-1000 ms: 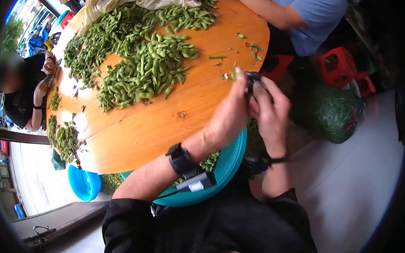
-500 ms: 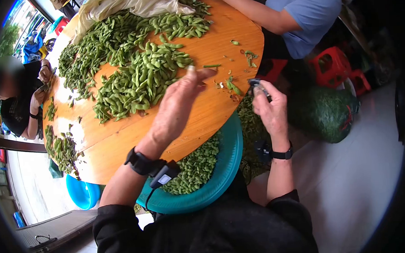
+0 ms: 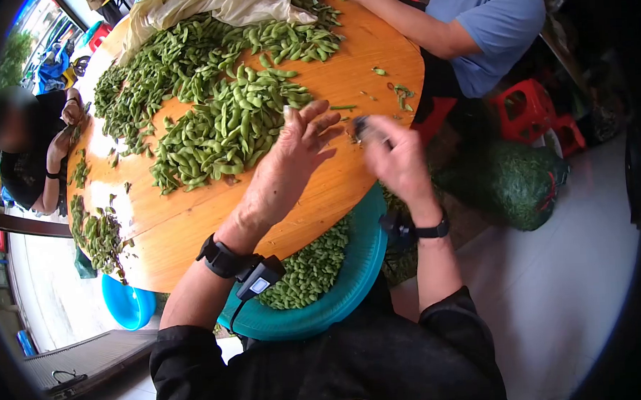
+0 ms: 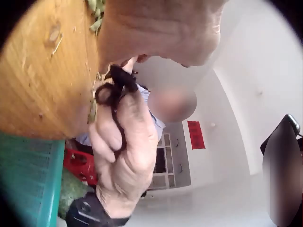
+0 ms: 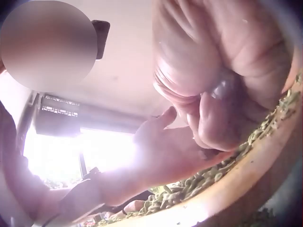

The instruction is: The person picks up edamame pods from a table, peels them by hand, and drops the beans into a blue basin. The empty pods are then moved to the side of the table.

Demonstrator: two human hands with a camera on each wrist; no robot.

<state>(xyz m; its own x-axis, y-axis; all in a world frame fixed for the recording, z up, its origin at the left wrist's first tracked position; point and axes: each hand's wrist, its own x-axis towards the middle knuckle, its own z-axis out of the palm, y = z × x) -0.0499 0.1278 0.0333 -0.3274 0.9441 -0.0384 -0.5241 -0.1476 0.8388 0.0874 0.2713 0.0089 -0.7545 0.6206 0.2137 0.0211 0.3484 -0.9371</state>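
Observation:
A big heap of green soybean pods [image 3: 216, 111] covers the round wooden table [image 3: 206, 212]. My left hand [image 3: 310, 125] hovers at the heap's near edge with its fingers spread and holds nothing. Just right of it, my right hand [image 3: 375, 137] grips small black scissors [image 3: 364, 125] over the table's edge. In the left wrist view the scissors' loops [image 4: 112, 89] sit around the right hand's fingers [image 4: 125, 142]. A teal basin [image 3: 353, 288] with trimmed pods [image 3: 309, 268] rests on my lap under the table edge.
A person in a blue shirt [image 3: 488, 21] sits at the far right of the table, another in black [image 3: 29, 159] at the left. Red stools [image 3: 534, 105] and a green mesh sack [image 3: 513, 177] stand on the right. A blue bowl [image 3: 128, 305] lies on the floor.
My left hand left the right hand, swung left to the pod heap and spread its fingers. The right hand moved left over the table edge with the scissors.

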